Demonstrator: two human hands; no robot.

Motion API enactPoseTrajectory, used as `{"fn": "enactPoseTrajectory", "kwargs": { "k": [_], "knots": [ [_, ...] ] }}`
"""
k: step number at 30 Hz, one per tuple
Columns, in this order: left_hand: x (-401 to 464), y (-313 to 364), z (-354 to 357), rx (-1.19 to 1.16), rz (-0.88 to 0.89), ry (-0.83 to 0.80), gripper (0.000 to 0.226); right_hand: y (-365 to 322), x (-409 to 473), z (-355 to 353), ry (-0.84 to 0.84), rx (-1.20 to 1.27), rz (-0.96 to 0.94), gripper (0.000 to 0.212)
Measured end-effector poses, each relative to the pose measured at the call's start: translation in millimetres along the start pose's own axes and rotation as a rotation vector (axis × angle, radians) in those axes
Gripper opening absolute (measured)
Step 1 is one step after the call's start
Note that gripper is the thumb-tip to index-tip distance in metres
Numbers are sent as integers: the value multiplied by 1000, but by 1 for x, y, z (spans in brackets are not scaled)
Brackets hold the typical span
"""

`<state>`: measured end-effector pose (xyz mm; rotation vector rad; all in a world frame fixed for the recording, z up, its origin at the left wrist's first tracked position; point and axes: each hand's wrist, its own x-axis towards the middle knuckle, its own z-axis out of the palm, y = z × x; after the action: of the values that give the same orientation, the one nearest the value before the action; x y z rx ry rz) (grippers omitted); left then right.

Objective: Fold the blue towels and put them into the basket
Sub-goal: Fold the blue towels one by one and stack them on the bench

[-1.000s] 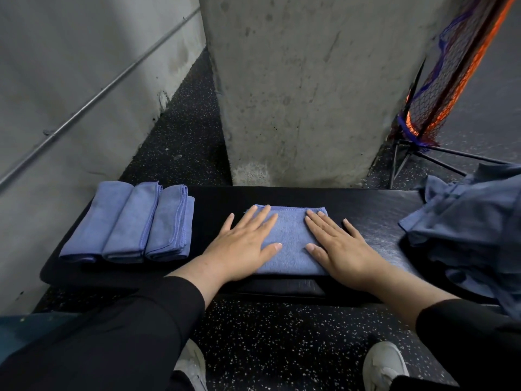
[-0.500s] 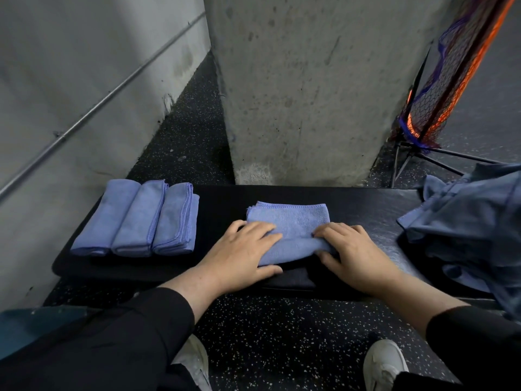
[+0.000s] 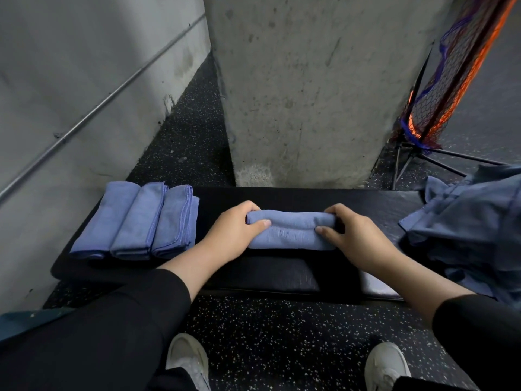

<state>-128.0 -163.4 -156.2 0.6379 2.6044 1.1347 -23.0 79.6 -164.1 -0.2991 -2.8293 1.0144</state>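
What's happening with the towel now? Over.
Left hand and right hand grip the towel ends. Half-folded on bench. Nothing blocking.

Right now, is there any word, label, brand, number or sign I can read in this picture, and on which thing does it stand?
None: no text can be read anywhere in this view.
The towel held by the left hand and right hand: plain, no tag in view.
The three folded towels: plain.
The towel pile, bench, pillar and shoes: no marks.
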Motion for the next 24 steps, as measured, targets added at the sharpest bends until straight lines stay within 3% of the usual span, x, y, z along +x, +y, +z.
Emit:
{"fn": "enactPoseTrajectory", "kwargs": {
  "k": [2, 5, 7, 9, 12, 14, 17, 19, 22, 24],
  "knots": [
    [6, -1, 4, 117, 11, 76, 15, 2, 8, 4, 55, 20, 28, 32],
    [13, -9, 10, 509, 396, 209, 28, 10, 16, 13, 176, -216, -182, 30],
    [11, -12, 12, 551, 511, 90, 29, 17, 18, 17, 204, -341, -331, 17],
    [6, -15, 17, 543, 404, -74, 43, 28, 15, 18, 108, -332, -364, 34],
    [7, -20, 18, 652, 340, -160, 68, 42, 12, 14, -115, -267, -313, 72],
    [10, -18, 19, 700, 318, -187, 79, 47, 15, 14, -170, -280, -287, 77],
    [12, -14, 20, 691, 289, -147, 78, 41, 22, 14, -103, -153, -225, 61],
    [12, -6, 17, 625, 254, -94, 61, 30, 24, 7, -48, 25, -144, 43],
    [5, 9, 6, 264, 28, -120, 39, 10, 30, -5, -10, 339, -35, 24],
    [-3, 18, -2, 3, -71, -181, 40, -7, 32, -11, 28, 511, 23, 17]
  ]
}}
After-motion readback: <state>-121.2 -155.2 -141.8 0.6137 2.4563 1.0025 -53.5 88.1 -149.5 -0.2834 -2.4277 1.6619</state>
